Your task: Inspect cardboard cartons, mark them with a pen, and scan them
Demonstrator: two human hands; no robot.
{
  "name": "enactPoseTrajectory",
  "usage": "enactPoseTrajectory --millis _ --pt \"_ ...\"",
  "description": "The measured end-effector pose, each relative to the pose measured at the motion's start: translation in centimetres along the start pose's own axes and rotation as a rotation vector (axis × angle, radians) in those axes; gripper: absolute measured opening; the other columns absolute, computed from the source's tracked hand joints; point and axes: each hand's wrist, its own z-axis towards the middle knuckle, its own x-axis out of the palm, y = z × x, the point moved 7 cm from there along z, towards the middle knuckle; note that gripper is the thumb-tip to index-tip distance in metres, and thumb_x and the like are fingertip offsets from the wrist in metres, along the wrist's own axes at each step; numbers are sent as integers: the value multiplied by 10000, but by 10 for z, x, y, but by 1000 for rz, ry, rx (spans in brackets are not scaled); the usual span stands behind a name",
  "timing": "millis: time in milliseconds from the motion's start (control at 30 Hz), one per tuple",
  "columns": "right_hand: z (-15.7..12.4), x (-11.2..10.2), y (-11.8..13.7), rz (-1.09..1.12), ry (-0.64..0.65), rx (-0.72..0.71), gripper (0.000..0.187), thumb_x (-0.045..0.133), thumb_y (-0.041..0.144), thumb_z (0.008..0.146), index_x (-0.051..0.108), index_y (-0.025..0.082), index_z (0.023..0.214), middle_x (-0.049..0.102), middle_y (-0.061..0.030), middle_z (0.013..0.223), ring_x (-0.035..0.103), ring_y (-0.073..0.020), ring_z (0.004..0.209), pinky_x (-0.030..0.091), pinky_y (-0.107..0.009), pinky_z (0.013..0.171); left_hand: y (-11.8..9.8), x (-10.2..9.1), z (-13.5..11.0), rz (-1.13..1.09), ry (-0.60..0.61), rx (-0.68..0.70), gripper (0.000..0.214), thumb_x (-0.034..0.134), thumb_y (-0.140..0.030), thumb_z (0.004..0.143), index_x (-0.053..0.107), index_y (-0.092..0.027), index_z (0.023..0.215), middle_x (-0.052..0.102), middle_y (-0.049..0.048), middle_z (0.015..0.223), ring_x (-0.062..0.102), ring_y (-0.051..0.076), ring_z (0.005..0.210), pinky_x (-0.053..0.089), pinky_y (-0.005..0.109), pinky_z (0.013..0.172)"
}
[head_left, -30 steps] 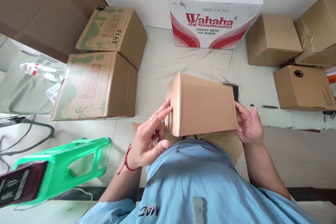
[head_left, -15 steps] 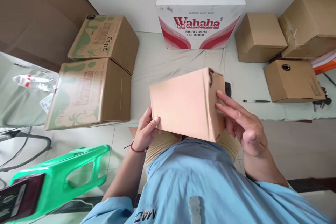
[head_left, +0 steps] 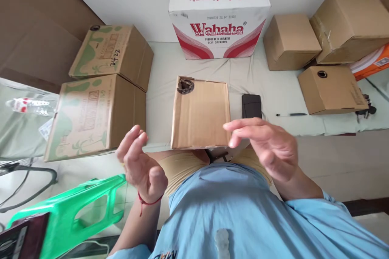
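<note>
Straight below me in the head view, the small cardboard box (head_left: pixel 200 115) sits at the near edge of the pale cloth (head_left: pixel 164 73), just ahead of the person's knees. Its top face is toward me, and there is a ragged hole at its far left corner.

The left hand (head_left: pixel 141 162) hangs to the left of the box and clear of it. The palm is turned inward and the fingers are loose and slightly curled, holding nothing. A red string (head_left: pixel 148 201) circles that wrist. The right hand (head_left: pixel 267 145) floats by the box's near right corner with its fingers stretched flat toward the left and gripping nothing. The fingertips (head_left: pixel 232 142) overlap that corner, but I cannot tell whether they touch the cardboard.

A dark phone (head_left: pixel 251 106) lies just beside the box on its right, and a pen (head_left: pixel 291 114) lies further right. A Wahaha carton (head_left: pixel 219 28) stands against the wall at the back. Two green-printed cartons (head_left: pixel 91 119) lie on the left, near the box. Plain brown cartons (head_left: pixel 331 89) are grouped on the right. A green plastic stool (head_left: pixel 75 210) lies on its side on the tiled floor at lower left.
</note>
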Motion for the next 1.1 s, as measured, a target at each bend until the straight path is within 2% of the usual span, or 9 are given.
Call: enactPoseTrajectory --millis 100,200,400,500,567,700,867,967,1100 --pt "-9 -51 -8 -200 -338 35 273 658 427 1092 788 271 909 775 -62 882 617 -162 623 512 -320 550 -36 8 8 23 43 331 622 531 -677 1025 679 -334 1522 551 115 1643 463 420 1581 403 633 1297" --pt "-28 -120 -23 -589 -572 229 442 665 575 1056 661 243 765 641 -29 695 505 -148 573 420 -308 552 -53 32 19 92 247 407 586 739 -478 983 672 -309 1540 662 128 1553 457 425 1599 422 631 1287" --pt "-77 -240 -70 -1432 -337 757 434 681 355 903 796 217 1298 746 -74 794 527 -225 648 400 -373 707 -75 50 34 95 292 401 616 804 -134 916 686 -308 1494 820 93 1327 693 356 1336 555 548 1130" --pt "-90 -268 -89 -1488 -249 741 301 757 312 831 864 229 1100 614 -43 595 364 -190 551 298 -347 631 -85 55 32 97 304 440 578 805 -116 904 711 -283 1449 845 90 1275 713 341 1288 542 549 1146" --pt "-88 -275 -96 -1459 -232 665 114 797 233 785 838 279 882 524 -1 522 270 -155 517 221 -332 586 -90 58 31 97 302 462 527 798 -140 914 726 -290 1413 857 79 1237 724 333 1261 538 556 1153" --pt "-75 -277 -97 -1405 -171 575 298 844 66 644 674 308 605 387 57 444 193 -117 471 112 -312 522 -85 59 32 66 263 415 378 774 -249 957 748 -294 1331 859 81 1192 724 341 1242 572 563 1101" --pt "-47 -266 -61 -1303 -132 531 317 906 108 654 642 279 612 463 49 435 313 -114 412 159 -293 456 -67 57 35 42 122 310 217 737 -303 994 750 -267 1208 844 93 1147 699 337 1219 579 552 1028" --pt "-15 -239 -23 -946 -288 440 266 895 260 791 657 263 671 544 23 542 405 -113 441 233 -279 432 -64 62 39 27 73 301 124 696 -323 1021 747 -267 1119 837 83 1074 701 316 1143 579 536 991" --pt "44 -172 15 -220 -446 200 392 1005 309 695 617 254 696 460 71 539 324 -60 417 185 -265 388 -68 74 45 44 49 342 83 678 -329 1017 735 -274 1042 829 69 995 705 295 1049 587 499 943"
